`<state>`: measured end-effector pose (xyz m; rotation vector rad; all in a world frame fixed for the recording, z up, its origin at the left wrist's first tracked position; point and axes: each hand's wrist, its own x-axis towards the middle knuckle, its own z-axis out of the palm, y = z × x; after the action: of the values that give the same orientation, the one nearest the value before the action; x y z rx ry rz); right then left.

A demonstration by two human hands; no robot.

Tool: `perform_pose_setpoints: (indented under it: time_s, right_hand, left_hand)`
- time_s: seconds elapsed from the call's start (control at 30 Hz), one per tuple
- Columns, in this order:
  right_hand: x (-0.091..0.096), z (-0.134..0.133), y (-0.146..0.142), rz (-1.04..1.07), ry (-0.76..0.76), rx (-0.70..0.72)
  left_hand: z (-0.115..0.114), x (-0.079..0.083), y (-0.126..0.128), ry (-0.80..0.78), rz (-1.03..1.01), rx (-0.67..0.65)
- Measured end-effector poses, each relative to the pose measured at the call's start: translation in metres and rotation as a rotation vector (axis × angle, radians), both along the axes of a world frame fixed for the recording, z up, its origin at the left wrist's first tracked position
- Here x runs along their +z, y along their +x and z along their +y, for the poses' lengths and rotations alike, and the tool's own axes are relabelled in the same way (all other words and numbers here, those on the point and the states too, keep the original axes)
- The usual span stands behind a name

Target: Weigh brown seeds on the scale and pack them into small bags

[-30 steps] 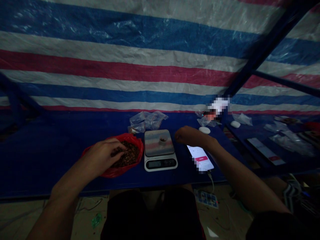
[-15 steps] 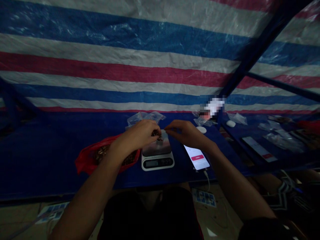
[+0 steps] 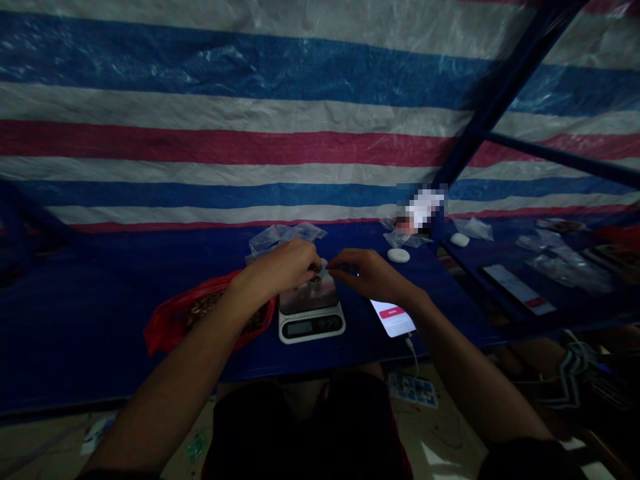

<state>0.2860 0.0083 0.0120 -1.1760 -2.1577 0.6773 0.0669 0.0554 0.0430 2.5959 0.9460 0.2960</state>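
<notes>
A white digital scale [image 3: 327,313] with a metal top plate stands before me, and a small clear cup [image 3: 315,288] with brown contents sits on the plate. My left hand [image 3: 294,263] is closed at the cup's upper left, fingers curled down; what is at its dark fingertips is unclear. On the opposite side, my right hand [image 3: 364,270] hovers over the plate's right edge, thumb and fingertips brought together. Anything between them is too small to see. Under my left forearm lies an open red plastic bag [image 3: 163,328] holding many small brownish pieces [image 3: 205,307].
Clear plastic bags [image 3: 280,237] lie behind the scale. To the right are a lit phone [image 3: 395,323] with a cable and a white rounded case [image 3: 399,255]. Another phone [image 3: 517,288] and more bags lie farther right, near a person's legs. A blue frame post [image 3: 463,157] rises there.
My left hand's fingers have closed up a little; brown pieces visible at them before are now mostly hidden. My right hand stays near the plate. The whole view has shifted slightly.
</notes>
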Motion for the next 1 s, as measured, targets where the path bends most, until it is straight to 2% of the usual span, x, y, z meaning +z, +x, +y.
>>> perform_pose_setpoints:
  time_s: [0.1,0.13,0.27,0.4,0.57,0.73,0.83,1.0]
  right_hand:
    - [-0.001,0.0,0.001,0.015,-0.01,-0.011]
    - [-0.002,-0.001,0.001,0.019,-0.014,-0.016]
    - [-0.005,-0.001,0.002,0.022,-0.027,-0.015]
    - [-0.007,-0.001,0.002,0.044,-0.022,-0.024]
    - [0.004,0.005,-0.011,0.004,0.047,-0.03]
    - [0.022,0.02,-0.05,-0.343,0.151,0.11]
    - [0.029,0.028,-0.076,-0.59,0.162,0.151]
    - [0.034,0.031,-0.106,-0.921,0.092,0.117]
  left_hand:
    - [0.004,-0.001,0.0,0.0,0.042,-0.112]
    - [0.005,-0.002,0.0,0.0,0.046,-0.113]
    - [0.006,-0.008,-0.002,-0.053,0.054,-0.073]
    - [0.003,-0.008,-0.004,-0.121,-0.052,-0.066]
    - [0.007,-0.005,-0.022,-0.109,-0.164,0.039]
    - [0.009,-0.019,-0.057,-0.053,0.013,0.196]
    - [0.001,-0.028,-0.067,-0.11,0.034,0.176]
    - [-0.011,-0.034,-0.071,-0.159,-0.01,0.121]
